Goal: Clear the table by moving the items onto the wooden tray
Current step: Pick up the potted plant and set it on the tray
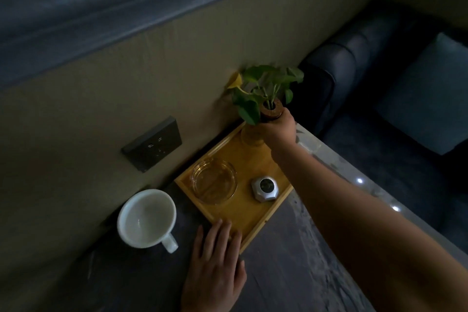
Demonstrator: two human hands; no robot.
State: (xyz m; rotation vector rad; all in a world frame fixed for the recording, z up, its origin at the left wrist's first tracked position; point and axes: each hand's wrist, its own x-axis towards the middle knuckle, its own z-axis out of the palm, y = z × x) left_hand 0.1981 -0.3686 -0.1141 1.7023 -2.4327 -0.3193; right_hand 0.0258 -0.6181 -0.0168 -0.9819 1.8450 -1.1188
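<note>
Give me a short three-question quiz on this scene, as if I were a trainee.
1. True or false: the white mug stands on the wooden tray.
2. Which hand grips the plant vase: A left, B right, C neither?
3. Fill in: next to the glass ashtray on the tray lies a small ____ gadget.
Key: 1 false, it stands on the table beside the tray. 2 B, the right hand, fingers around its cork neck. 3 silver.
</note>
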